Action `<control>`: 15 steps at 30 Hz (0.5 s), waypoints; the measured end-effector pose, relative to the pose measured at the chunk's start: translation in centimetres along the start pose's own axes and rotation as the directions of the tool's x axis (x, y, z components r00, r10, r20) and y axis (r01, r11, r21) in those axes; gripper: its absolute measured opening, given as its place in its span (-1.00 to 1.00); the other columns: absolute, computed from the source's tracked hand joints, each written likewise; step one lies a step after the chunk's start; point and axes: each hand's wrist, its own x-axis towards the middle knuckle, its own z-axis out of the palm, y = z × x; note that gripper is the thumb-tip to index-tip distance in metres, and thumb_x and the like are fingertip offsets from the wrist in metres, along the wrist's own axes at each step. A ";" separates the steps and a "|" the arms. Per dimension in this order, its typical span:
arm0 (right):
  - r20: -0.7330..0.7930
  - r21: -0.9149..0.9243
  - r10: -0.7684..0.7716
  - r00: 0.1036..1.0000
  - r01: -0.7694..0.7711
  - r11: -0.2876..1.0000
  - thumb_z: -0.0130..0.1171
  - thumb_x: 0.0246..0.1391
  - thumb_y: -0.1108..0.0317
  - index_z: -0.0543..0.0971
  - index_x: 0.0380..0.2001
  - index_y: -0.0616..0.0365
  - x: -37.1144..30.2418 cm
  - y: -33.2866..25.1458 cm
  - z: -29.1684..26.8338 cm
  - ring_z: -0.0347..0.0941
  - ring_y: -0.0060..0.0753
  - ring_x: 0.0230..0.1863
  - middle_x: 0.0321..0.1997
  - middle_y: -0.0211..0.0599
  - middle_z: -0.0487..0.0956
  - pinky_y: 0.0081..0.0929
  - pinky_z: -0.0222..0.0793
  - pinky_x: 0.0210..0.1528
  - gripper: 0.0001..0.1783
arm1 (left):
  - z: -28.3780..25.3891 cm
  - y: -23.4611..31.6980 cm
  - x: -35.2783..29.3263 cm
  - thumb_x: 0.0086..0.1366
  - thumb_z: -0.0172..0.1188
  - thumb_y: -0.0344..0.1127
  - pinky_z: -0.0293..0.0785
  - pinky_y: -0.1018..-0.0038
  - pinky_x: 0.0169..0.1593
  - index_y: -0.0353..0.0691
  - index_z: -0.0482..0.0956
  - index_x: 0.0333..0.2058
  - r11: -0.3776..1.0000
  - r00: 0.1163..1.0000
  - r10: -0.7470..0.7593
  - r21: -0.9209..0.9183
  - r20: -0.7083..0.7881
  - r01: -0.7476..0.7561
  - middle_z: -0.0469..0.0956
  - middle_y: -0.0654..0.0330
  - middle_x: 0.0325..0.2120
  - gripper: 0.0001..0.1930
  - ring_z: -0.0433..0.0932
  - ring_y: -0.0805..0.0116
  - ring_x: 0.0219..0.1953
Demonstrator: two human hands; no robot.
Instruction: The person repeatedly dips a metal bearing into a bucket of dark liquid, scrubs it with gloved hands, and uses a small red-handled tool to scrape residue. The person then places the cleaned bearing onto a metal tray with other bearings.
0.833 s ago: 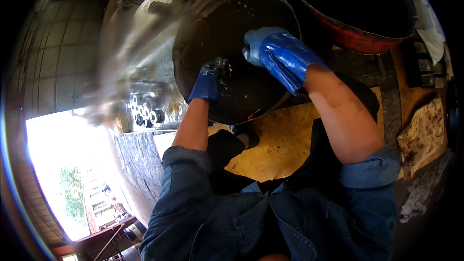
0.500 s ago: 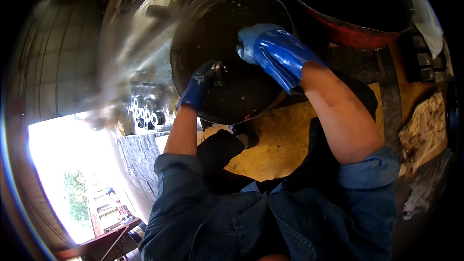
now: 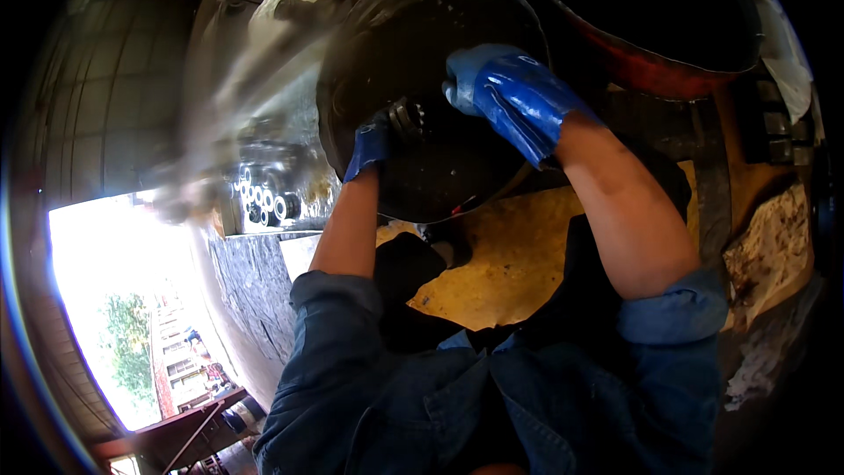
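Observation:
My left hand (image 3: pixel 371 141), in a blue rubber glove, is closed on a shiny metal part with ridged, ring-like edges (image 3: pixel 406 118). Its fingers are mostly lost in shadow inside a large dark round tub (image 3: pixel 457 180). My right hand (image 3: pixel 479 79), gloved in the same blue, is curled over the tub's right half, to the right of the metal part and apart from it. Whatever its fingers may hold is hidden or too small to name. A small red speck (image 3: pixel 457 208) shows low inside the tub.
Several shiny metal rings (image 3: pixel 264 202) lie on a surface left of the tub. A larger dark drum with a red outer wall (image 3: pixel 646 70) stands at the far right. Beneath is a yellow surface (image 3: pixel 501 273). A stained cloth or sheet (image 3: pixel 769 242) lies at right.
My left hand has moved a little right and deeper into the tub with the metal part. My right hand keeps its curl and sits slightly further right in the picture.

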 end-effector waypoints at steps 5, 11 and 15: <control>0.006 0.006 -0.008 1.000 0.008 1.000 0.07 0.33 0.00 0.59 0.10 0.08 -0.6 -0.5 -0.3 0.57 -0.03 0.12 0.07 -0.10 0.65 -0.10 0.47 0.19 -0.54 | 0.3 1.1 -0.6 0.36 0.20 -0.19 0.57 0.24 0.06 -0.24 0.60 0.06 0.556 0.926 -0.334 -0.757 0.174 0.343 0.66 -0.07 -0.06 -0.63 0.64 -0.02 0.02; -0.022 0.002 -0.021 1.000 0.021 1.000 0.07 0.33 0.01 0.58 0.11 0.05 -0.8 0.4 -0.1 0.57 -0.04 0.11 0.08 -0.09 0.64 -0.10 0.48 0.19 -0.55 | 2.5 3.1 0.3 0.12 0.46 -0.09 0.55 0.24 0.01 -0.26 0.59 0.01 0.940 0.950 -0.297 -0.204 -0.095 0.273 0.66 -0.03 -0.16 -0.46 0.65 0.05 -0.07; -0.016 -0.004 -0.031 0.999 0.031 0.999 0.09 0.33 0.00 0.58 0.12 0.04 -0.8 -0.1 -0.1 0.58 -0.04 0.10 0.06 -0.09 0.65 -0.10 0.48 0.18 -0.54 | 2.8 0.7 1.7 0.05 0.51 -0.04 0.55 0.24 0.05 -0.27 0.56 0.08 0.984 0.986 -0.133 -0.136 -0.103 0.118 0.66 -0.06 -0.10 -0.34 0.65 0.01 -0.02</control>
